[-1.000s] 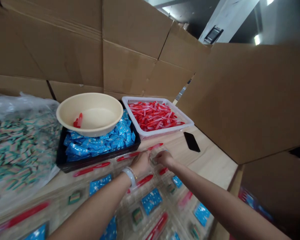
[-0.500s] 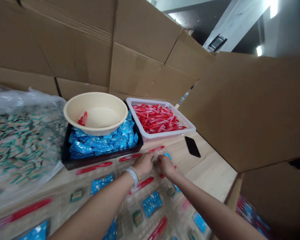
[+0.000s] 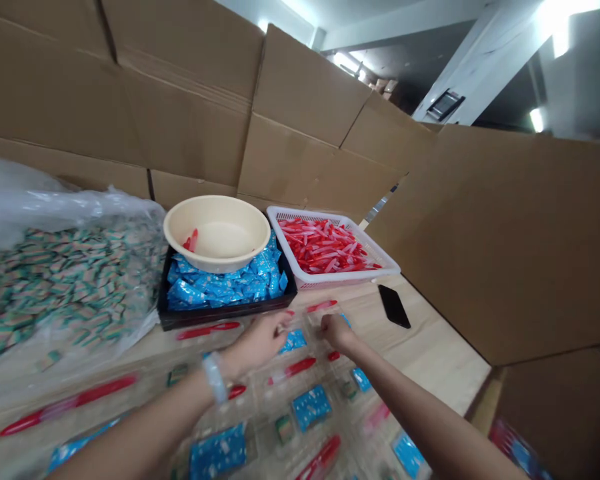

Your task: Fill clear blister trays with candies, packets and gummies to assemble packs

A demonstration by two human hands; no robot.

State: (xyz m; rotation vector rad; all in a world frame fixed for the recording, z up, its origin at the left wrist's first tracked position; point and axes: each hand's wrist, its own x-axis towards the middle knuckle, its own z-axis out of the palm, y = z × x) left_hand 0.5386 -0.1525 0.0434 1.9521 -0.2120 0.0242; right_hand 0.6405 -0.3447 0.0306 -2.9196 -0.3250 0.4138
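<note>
Over the clear plastic blister trays, my left hand hovers palm down beside a blue printed packet. Its fingers are loosely bent with a gap at the thumb, and nothing shows in them. My right hand is closed at the far right trays, between a red pen and a short red piece. Its fingertips are hidden, so what they pinch cannot be made out. The trays hold red pens, blue packets and small striped blocks.
Left lies a clear bag of striped blocks. A black box of blue packets carries a cream basin with a few red pieces. Beyond are a white basket of red-pink pens and a phone. Cardboard walls enclose the table.
My left hand has drawn away to the left from my right hand, uncovering a blue packet. The right hand stays at the far trays. The whole view has shifted somewhat.
</note>
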